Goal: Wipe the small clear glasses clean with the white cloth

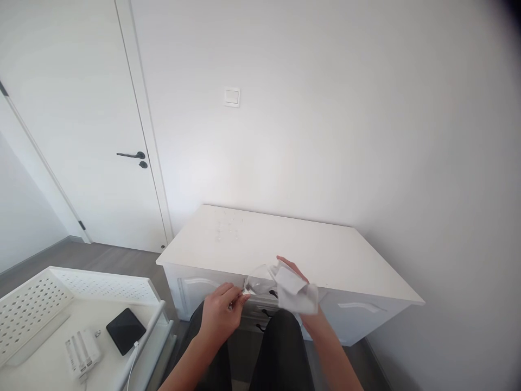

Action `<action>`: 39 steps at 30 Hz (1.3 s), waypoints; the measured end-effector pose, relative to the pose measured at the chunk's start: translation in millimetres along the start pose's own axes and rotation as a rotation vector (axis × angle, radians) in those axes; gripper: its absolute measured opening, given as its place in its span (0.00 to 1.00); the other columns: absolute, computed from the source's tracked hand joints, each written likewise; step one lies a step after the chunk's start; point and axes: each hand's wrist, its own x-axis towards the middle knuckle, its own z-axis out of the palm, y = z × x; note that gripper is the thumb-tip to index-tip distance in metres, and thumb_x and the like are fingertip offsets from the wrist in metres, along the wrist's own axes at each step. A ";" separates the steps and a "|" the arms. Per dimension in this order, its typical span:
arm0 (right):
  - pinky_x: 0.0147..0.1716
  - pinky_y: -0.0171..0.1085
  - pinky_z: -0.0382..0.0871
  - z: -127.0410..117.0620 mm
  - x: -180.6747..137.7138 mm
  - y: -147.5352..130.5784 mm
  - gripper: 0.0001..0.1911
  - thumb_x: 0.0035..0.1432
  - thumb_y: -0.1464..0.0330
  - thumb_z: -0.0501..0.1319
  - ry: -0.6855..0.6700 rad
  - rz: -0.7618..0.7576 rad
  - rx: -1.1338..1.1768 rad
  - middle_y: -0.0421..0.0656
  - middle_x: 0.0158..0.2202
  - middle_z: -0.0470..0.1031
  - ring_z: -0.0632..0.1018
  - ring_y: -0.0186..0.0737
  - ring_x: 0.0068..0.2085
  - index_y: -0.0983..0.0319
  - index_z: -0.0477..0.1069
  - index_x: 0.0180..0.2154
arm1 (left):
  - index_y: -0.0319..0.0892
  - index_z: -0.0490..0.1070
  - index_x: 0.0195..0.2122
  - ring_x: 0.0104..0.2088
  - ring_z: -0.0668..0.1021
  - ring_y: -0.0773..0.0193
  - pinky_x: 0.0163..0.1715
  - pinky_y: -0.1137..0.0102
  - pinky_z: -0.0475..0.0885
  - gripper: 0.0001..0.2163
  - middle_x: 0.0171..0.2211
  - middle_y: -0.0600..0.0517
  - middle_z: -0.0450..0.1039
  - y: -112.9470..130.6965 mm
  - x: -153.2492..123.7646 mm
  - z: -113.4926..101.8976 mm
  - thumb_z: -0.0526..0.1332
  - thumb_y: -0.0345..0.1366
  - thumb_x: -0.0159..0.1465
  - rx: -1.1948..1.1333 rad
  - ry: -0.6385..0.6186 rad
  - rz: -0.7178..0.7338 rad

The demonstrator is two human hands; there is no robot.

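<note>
My left hand is closed in a pinch at the narrow end of a clear glass, which looks like a stemmed wine glass lying tilted sideways. Its wide end points right, toward a folded white cloth. Behind and under that cloth is my right hand, with the cloth draped over most of its fingers. The cloth touches or overlaps the glass's rim. Both hands are above my knees, in front of the white cabinet. Faint transparent shapes show on the cabinet's left top, too unclear to name.
At lower left stands a white cart with perforated sides. It carries a white power strip, a black tablet-like device and a white cable. A closed door is at left; a light switch is on the wall.
</note>
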 end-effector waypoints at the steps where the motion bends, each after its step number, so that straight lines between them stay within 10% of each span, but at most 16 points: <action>1: 0.43 0.48 0.74 4.5 -3.7 1.2 0.34 0.51 0.51 0.70 -0.013 -0.002 -0.027 0.46 0.42 0.79 0.78 0.50 0.39 0.53 0.73 0.58 | 0.43 0.71 0.30 0.27 0.73 0.64 0.29 0.71 0.63 0.10 0.24 0.53 0.69 2.8 0.0 0.6 0.60 0.35 0.70 0.030 -0.001 0.006; 11: 0.46 0.41 0.73 27.4 -24.6 -25.9 0.29 0.57 0.67 0.65 -0.235 -0.015 -0.478 0.43 0.52 0.76 0.77 0.46 0.47 0.52 0.69 0.61 | 0.43 0.67 0.26 0.24 0.68 0.63 0.25 0.69 0.54 0.05 0.24 0.52 0.68 26.1 -0.5 -10.5 0.59 0.27 0.56 0.076 -0.088 0.129; 22: 0.60 0.49 0.63 -10.0 5.8 -24.8 0.31 0.58 0.75 0.61 -0.655 -0.381 -0.669 0.42 0.51 0.77 0.74 0.49 0.55 0.47 0.68 0.61 | 0.39 0.66 0.16 0.17 0.53 0.74 0.21 0.72 0.43 0.19 0.13 0.59 0.52 19.4 30.3 -18.4 0.70 0.43 0.57 -1.236 -0.566 -0.885; 28: 0.41 0.40 0.73 6.9 9.7 -8.8 0.32 0.60 0.66 0.66 -0.410 -0.271 -0.158 0.45 0.51 0.71 0.76 0.43 0.43 0.50 0.57 0.62 | 0.40 0.64 0.20 0.19 0.49 0.75 0.19 0.75 0.43 0.23 0.17 0.63 0.48 30.1 26.1 3.8 0.74 0.50 0.52 -1.513 -0.451 -1.115; 33: 0.33 0.35 0.70 45.8 -5.6 -18.4 0.33 0.56 0.64 0.67 -0.206 -0.133 0.125 0.45 0.55 0.70 0.74 0.39 0.37 0.51 0.59 0.61 | 0.39 0.67 0.20 0.22 0.58 0.72 0.23 0.74 0.53 0.22 0.18 0.58 0.56 57.6 19.6 17.3 0.70 0.50 0.59 -1.164 -0.082 -0.836; 39: 0.39 0.40 0.73 67.7 -5.3 -6.7 0.19 0.59 0.55 0.68 0.167 -0.026 0.127 0.45 0.42 0.78 0.78 0.46 0.42 0.56 0.69 0.47 | 0.39 0.66 0.18 0.24 0.59 0.71 0.24 0.73 0.54 0.22 0.19 0.57 0.58 68.5 8.9 26.7 0.70 0.48 0.58 -1.050 -0.078 -0.739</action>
